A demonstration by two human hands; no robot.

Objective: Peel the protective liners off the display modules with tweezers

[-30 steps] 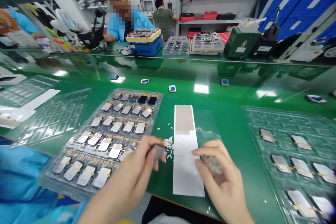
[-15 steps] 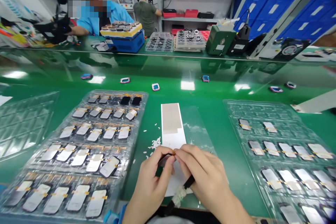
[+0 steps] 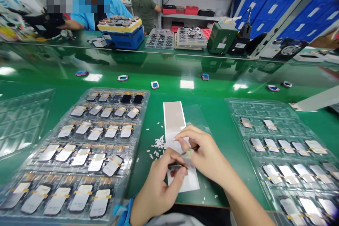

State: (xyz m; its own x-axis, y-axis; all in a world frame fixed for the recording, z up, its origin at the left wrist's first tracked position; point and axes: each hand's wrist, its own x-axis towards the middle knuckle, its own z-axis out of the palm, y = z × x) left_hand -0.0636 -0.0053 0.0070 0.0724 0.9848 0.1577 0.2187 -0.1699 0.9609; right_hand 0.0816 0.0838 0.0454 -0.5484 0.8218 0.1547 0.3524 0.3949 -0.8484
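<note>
My left hand [image 3: 165, 180] is closed around a small display module [image 3: 175, 166], its dark edge showing between thumb and fingers. Over the white strip sheet [image 3: 189, 183], my right hand [image 3: 203, 152] holds a thin dark tool wrapped in clear tape [image 3: 188, 153], its tip pointing toward the left hand. The right thumb and index finger pinch together above the sheet; whether a tiny piece is between them I cannot make out. A beige backing [image 3: 174, 116] covers the sheet's far part. Small white scraps [image 3: 159, 142] lie in a heap left of it.
A clear tray [image 3: 132, 162] with rows of display modules lies left, another tray [image 3: 238, 130] right. Several small watch frames [image 3: 155, 84] sit farther back. A white post [image 3: 315, 103] stands at right. Two people [image 3: 143, 5] are beyond the bench.
My hands were together at the module; now the right hand has moved up and away over the sheet, while the left has lowered slightly with the module.
</note>
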